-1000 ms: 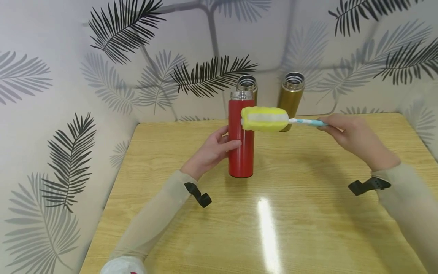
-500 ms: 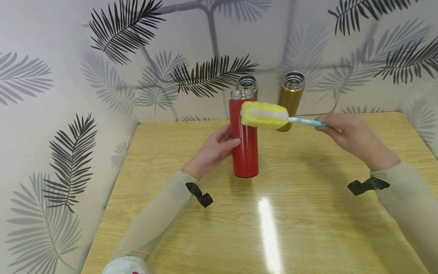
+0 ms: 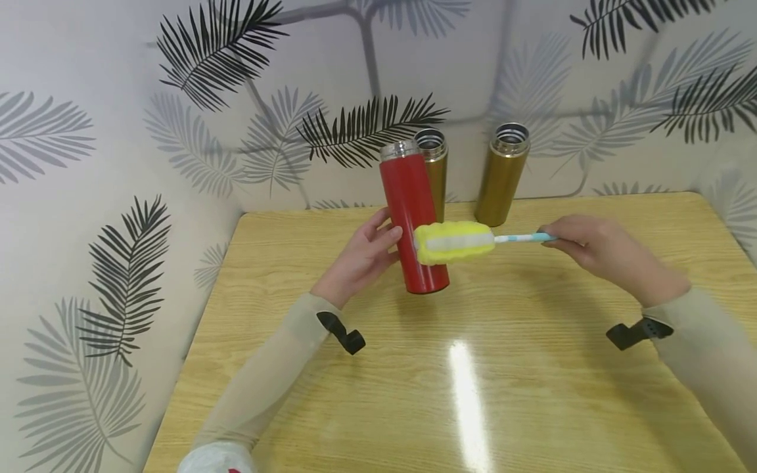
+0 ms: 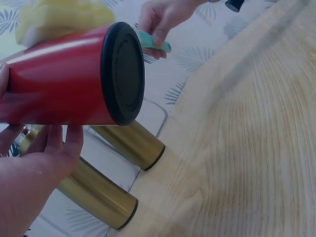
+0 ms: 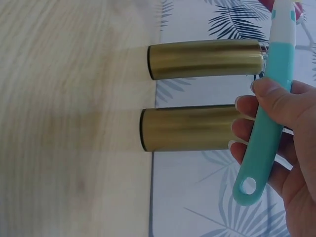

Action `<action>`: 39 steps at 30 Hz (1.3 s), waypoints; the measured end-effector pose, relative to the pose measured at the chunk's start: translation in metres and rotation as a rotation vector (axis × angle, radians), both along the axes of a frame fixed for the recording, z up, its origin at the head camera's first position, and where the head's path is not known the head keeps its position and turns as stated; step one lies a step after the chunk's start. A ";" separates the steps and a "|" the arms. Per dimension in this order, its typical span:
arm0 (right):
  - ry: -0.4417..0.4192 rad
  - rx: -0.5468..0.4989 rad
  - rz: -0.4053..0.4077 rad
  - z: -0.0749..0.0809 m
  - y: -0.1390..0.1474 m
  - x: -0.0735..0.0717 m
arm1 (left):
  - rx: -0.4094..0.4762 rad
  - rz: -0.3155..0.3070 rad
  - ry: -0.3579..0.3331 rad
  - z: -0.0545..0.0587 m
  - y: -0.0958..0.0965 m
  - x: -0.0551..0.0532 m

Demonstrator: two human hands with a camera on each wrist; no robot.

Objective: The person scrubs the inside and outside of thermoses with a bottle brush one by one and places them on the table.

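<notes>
My left hand (image 3: 365,258) grips a red thermos flask (image 3: 409,210) around its side. The flask has a bare steel neck and leans to the left, with its dark base (image 4: 123,74) lifted above the table. In my right hand (image 3: 597,249) is a bottle brush with a yellow sponge head (image 3: 454,243). Its teal handle (image 5: 266,133), with a hole at the end, lies between my thumb and fingers. The sponge head overlaps the lower part of the red flask in the head view, outside the flask.
Two gold flasks with uncapped steel necks stand at the table's back edge: one gold flask (image 3: 503,177) to the right, another gold flask (image 3: 437,174) partly behind the red one. A leaf-patterned wall covering (image 3: 266,164) rises behind the wooden table (image 3: 378,394).
The red flask has tilted, its top going left, and its base has risen. The brush has come down from the flask's upper part to its lower part.
</notes>
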State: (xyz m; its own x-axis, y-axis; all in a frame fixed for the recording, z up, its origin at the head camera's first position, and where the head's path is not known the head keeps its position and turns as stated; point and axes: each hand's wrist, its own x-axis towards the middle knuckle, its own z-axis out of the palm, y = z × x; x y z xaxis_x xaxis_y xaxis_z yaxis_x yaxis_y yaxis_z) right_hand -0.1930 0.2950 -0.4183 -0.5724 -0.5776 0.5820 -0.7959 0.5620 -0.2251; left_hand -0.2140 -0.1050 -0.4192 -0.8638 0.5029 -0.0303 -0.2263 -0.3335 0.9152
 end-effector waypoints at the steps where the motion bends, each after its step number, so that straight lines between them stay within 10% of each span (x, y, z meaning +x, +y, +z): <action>1: -0.001 0.001 0.007 -0.002 0.000 0.001 | 0.009 0.001 0.000 0.000 0.000 0.000; 13: -0.006 0.025 0.041 -0.018 0.006 0.013 | 0.098 0.015 0.001 -0.001 -0.002 -0.002; 39: 0.030 -0.072 -0.131 0.016 0.004 -0.003 | -0.059 -0.140 0.055 -0.008 0.008 0.010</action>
